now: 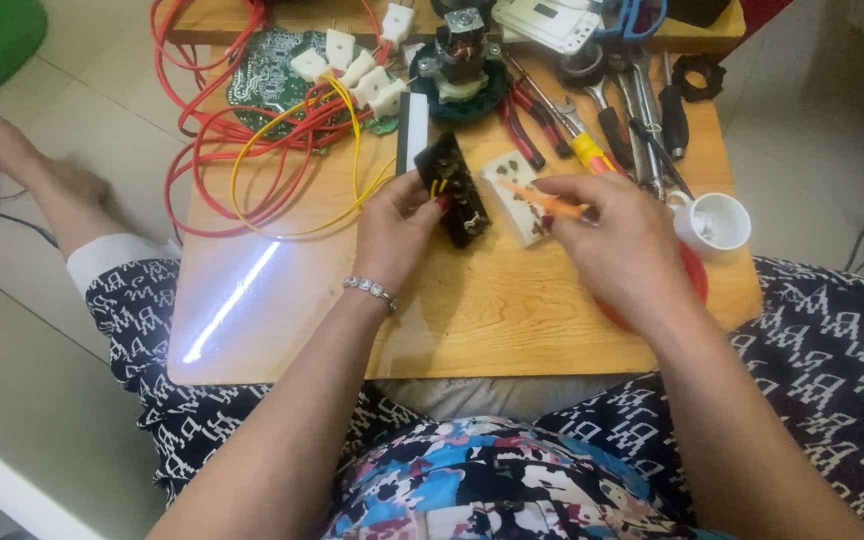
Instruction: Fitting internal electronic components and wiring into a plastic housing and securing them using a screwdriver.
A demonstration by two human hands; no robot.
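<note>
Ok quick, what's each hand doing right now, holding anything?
Left hand: closed on a black electrical part with yellow wires.
Right hand: fingers closed on a thin orange screwdriver.

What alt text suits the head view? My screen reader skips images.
The left hand holds a black electrical part over a wooden table, while the right hand points an orange screwdriver at it. Red wires and tools lie behind.
</note>
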